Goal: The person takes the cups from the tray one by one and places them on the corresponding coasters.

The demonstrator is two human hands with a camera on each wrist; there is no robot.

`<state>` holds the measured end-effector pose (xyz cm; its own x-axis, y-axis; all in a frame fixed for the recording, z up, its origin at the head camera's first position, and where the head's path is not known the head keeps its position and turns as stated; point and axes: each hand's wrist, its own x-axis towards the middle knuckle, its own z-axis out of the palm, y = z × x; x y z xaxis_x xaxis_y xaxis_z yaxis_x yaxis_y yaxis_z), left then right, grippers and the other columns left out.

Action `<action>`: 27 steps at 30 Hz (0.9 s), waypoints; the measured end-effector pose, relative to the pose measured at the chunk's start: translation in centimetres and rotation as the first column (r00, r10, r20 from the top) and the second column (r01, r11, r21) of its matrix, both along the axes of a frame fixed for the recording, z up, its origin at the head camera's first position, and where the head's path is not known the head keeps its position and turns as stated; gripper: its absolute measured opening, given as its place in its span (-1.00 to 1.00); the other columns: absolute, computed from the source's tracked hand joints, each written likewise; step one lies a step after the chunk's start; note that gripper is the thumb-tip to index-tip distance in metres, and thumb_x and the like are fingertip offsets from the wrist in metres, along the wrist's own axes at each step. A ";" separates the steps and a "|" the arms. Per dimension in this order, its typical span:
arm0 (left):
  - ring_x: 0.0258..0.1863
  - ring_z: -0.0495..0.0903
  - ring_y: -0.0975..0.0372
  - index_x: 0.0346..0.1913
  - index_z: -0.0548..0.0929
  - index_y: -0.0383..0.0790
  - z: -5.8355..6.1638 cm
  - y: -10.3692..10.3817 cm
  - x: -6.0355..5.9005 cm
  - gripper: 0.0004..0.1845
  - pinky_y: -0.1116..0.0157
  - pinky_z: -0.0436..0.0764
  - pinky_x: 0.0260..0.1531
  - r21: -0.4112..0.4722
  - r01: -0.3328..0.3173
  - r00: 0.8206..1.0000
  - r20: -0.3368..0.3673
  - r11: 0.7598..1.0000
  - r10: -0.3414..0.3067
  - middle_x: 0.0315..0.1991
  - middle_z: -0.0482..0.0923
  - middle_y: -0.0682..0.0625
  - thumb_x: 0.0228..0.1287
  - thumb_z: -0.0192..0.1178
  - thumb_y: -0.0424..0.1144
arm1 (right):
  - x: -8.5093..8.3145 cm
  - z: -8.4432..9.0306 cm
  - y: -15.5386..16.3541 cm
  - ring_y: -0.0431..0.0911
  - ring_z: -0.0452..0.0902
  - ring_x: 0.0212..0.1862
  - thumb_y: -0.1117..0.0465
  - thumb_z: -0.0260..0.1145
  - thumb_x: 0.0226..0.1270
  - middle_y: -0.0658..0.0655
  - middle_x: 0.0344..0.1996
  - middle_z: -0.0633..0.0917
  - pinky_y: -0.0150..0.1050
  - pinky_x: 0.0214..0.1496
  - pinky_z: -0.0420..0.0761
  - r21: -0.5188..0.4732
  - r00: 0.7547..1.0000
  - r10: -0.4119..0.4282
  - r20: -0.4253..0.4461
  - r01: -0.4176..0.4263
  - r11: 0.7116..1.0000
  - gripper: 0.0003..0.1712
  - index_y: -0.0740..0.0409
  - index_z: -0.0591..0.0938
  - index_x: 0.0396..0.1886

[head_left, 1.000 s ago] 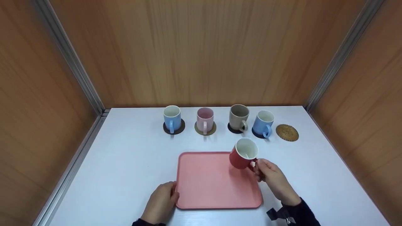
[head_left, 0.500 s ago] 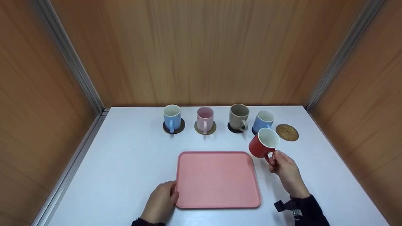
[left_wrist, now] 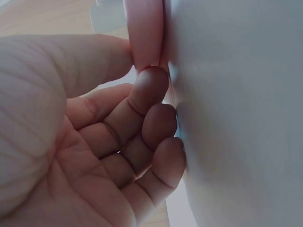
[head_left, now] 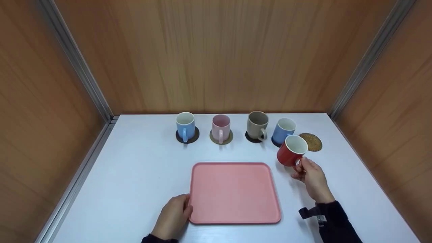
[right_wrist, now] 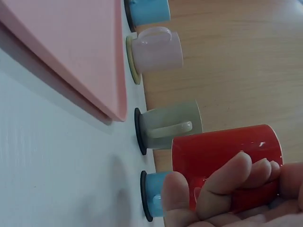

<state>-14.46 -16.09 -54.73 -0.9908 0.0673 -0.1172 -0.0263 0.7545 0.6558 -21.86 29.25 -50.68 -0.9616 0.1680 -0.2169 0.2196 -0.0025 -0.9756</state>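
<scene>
My right hand (head_left: 313, 180) grips a red mug (head_left: 288, 156) by its handle, to the right of the pink tray (head_left: 234, 192). The mug is held above the table; its white inside shows and it overlaps the right blue mug (head_left: 282, 130) in the head view. In the right wrist view my curled fingers lie across the red mug (right_wrist: 222, 149). My left hand (head_left: 172, 216) pinches the tray's left edge near its front corner. The left wrist view shows the thumb on one face of the tray rim (left_wrist: 144, 33) and curled fingertips at its edge.
Along the back of the white table (head_left: 135, 168) stand a blue mug (head_left: 185, 126), a pink mug (head_left: 221, 125) and a grey-brown mug (head_left: 257, 123), each on a round coaster. A woven coaster (head_left: 314, 142) lies at the right. Wooden panels (head_left: 216, 57) enclose the table.
My right hand has carried the red mug from over the tray's back right corner to the right and slightly back, towards the woven coaster. The left hand and tray stay put.
</scene>
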 end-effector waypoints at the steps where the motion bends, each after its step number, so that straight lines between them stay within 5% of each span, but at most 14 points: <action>1: -0.14 0.63 0.19 0.17 0.72 -0.33 0.0 0.0 0.0 -0.68 0.03 0.68 -0.02 0.000 0.001 1.000 0.001 1.000 -0.001 -0.24 0.69 0.02 0.42 0.31 -0.30 | -0.1 -0.1 0.1 -0.14 0.56 -0.23 -0.05 -0.18 0.83 -0.02 -0.32 0.50 -0.29 -0.02 0.72 0.002 1.000 0.003 0.010 -0.003 1.000 -0.55 0.10 0.47 -0.22; 19: -0.27 0.58 0.23 0.09 0.75 -0.27 -0.1 -0.1 -0.3 -0.75 0.14 0.64 -0.17 0.028 0.004 1.000 0.031 1.000 -0.005 -0.35 0.63 0.07 0.43 0.31 -0.30 | -1.2 -1.2 1.7 -0.11 0.57 -0.23 -0.07 -0.23 0.83 -0.02 -0.31 0.51 -0.24 0.00 0.67 -0.002 0.999 0.008 0.031 -0.008 1.000 -0.53 0.10 0.45 -0.19; 27: -0.17 0.61 0.22 0.20 0.71 -0.38 -0.2 0.0 0.3 -0.63 0.11 0.68 -0.09 -0.005 0.014 0.999 -0.041 1.000 -0.015 -0.27 0.67 0.03 0.41 0.34 -0.30 | -2.5 -1.2 3.0 -0.13 0.53 -0.29 -0.05 -0.24 0.83 -0.04 -0.37 0.48 -0.24 -0.05 0.65 0.009 1.000 -0.021 0.003 0.021 1.000 -0.53 0.10 0.42 -0.24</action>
